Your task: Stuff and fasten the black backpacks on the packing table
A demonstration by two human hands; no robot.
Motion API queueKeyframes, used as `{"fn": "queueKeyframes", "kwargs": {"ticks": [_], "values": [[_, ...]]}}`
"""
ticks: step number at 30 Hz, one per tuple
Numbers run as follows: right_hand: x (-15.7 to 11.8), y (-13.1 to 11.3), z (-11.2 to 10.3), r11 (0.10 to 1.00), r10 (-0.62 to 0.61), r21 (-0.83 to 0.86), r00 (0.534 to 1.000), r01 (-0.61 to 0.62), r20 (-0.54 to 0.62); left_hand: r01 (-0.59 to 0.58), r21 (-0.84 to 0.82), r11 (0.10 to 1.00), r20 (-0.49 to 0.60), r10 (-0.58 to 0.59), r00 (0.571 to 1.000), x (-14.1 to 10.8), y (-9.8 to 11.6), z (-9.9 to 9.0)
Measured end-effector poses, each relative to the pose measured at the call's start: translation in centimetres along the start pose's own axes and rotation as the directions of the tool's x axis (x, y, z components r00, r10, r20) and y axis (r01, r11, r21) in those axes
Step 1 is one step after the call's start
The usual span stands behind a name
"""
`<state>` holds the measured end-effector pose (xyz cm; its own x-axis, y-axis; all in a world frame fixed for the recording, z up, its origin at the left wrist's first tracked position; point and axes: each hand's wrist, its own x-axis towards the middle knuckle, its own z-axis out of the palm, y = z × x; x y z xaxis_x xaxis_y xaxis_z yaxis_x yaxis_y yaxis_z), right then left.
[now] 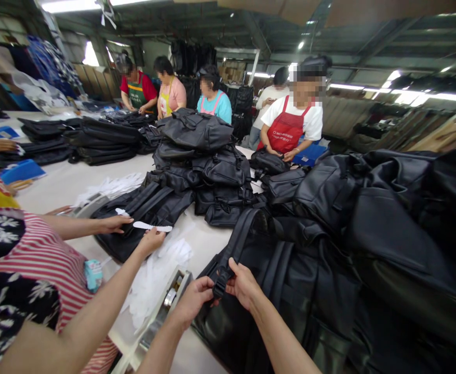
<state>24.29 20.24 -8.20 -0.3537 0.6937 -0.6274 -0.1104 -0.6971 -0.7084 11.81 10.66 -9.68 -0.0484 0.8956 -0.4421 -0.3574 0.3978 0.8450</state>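
Observation:
A black backpack [231,335] lies in front of me, its padded shoulder strap [239,240] running toward my hands. At the strap's lower end is a black plastic buckle [219,285]. My left hand [193,301] pinches the webbing at the buckle from the left. From the right, my right hand [246,284] grips the strap just beside the buckle, thumb on top. Some of the fingertips are hidden behind the strap. A second shoulder strap [277,265] lies on the backpack, to the right of my right hand.
Black bags [399,234] are heaped on the right, with another stack [197,135] ahead. White strips [150,280] lie on the table left of a grey machine part [173,291]. A co-worker's hands [152,241] hold a white strip [152,226]. Several people stand across the table.

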Motion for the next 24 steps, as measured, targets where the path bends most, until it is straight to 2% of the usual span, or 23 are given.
{"fn": "queueKeyframes", "kwargs": {"ticks": [3,6,11,16,20,24], "values": [[-0.3,-0.5,-0.3,0.998,-0.027,0.051,0.999,0.028,-0.02,0.013,0.042,0.999,0.044,-0.015,0.999,-0.7,0.1,-0.2],[-0.7,-1.1,-0.5,0.992,-0.071,0.105,0.997,0.069,0.012,0.008,0.088,0.996,0.074,-0.014,0.997,-1.5,0.3,-0.2],[-1.3,-0.9,-0.9,0.968,-0.132,0.22,0.99,0.119,0.044,-0.06,0.204,0.977,0.071,0.046,0.996,-2.1,0.5,0.1],[-1.7,-0.4,-1.3,0.968,-0.118,0.23,0.992,0.104,0.047,-0.088,0.311,0.946,0.046,0.077,0.996,-2.4,0.4,0.5],[-1.9,0.1,-1.7,0.972,-0.092,0.224,0.994,0.075,0.063,-0.09,0.327,0.941,0.015,0.09,0.996,-2.4,-0.9,0.4],[-1.9,0.3,-2.3,0.968,-0.081,0.242,0.996,0.067,0.049,-0.094,0.299,0.95,-0.019,0.104,0.994,-2.2,-2.9,-0.4]]}}
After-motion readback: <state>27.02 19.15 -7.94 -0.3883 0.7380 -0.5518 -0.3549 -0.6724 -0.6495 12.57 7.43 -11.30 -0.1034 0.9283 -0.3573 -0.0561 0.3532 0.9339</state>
